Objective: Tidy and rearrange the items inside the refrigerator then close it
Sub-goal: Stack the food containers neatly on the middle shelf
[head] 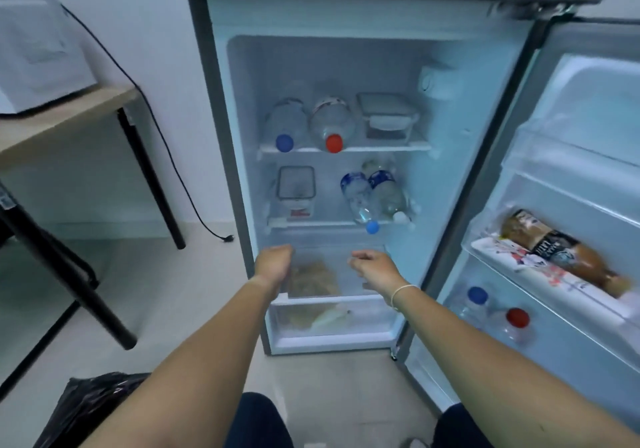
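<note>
Reaching with loosely curled, empty left hand (273, 263) and right hand (375, 269) toward clear plastic crisper drawer (332, 323) at six o'clock inside open grey refrigerator (221, 108), probably light, stiff, best gripped at front lip.

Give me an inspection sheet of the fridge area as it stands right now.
Surface: refrigerator door wide open; pale tiled floor.
Job's things: top shelf holds two lying bottles, blue cap and red cap, plus a clip-lid container. Middle shelf: container at left, bottles lying at right. Bagged food above the crisper drawer. Door racks: brown bottle, two upright bottles.
Clutter: black bag on the floor.
Grippers: left hand and right hand at the lowest shelf, loosely curled, holding nothing.
Cables: black cord, plug lying loose on the floor.
Surroundings: wooden table with white appliance.
</note>
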A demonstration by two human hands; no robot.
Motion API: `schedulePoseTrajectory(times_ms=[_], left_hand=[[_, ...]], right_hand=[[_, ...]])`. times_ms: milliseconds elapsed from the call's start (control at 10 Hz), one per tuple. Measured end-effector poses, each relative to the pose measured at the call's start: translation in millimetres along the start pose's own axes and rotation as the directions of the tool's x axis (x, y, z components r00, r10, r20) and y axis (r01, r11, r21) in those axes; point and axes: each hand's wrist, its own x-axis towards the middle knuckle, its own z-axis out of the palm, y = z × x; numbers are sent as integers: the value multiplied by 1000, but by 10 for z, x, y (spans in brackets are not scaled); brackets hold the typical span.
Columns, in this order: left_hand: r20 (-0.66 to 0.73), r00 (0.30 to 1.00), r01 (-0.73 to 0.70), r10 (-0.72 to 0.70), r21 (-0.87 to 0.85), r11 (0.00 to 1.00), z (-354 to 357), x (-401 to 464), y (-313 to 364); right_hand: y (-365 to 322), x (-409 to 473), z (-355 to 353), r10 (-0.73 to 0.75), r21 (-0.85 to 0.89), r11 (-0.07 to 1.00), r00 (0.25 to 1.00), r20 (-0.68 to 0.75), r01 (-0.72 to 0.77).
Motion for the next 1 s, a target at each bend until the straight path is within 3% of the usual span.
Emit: schedulePoseTrajectory(times_ms=[300,700,1000], left_hand=[[84,993,-90,80,121,989,628,-242,172],[234,970,-74,63,36,997,1075,-374,130],[285,958,-55,39,50,997,1213,-80,97]], right_hand=[[262,-227,-589,31,82,996,993,-112,-22],[421,-380,-1031,10,67,998,964,-266,8],[445,-59,-969,52,68,997,969,-243,-36]])
